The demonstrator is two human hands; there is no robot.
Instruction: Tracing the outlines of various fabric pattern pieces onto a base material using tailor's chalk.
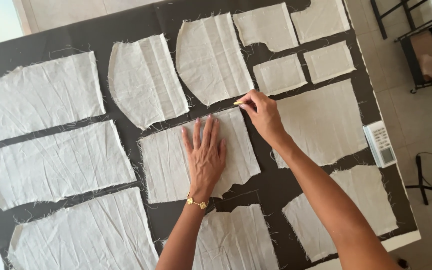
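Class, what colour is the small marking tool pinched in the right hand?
Yellow: the marking tool held in the right hand, seen in the head view.

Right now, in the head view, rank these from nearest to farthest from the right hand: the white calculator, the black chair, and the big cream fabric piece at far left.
1. White calculator: at the table's right edge, nearest the right hand.
2. Black chair: on the floor, upper right.
3. Big cream fabric piece: far left, farthest.
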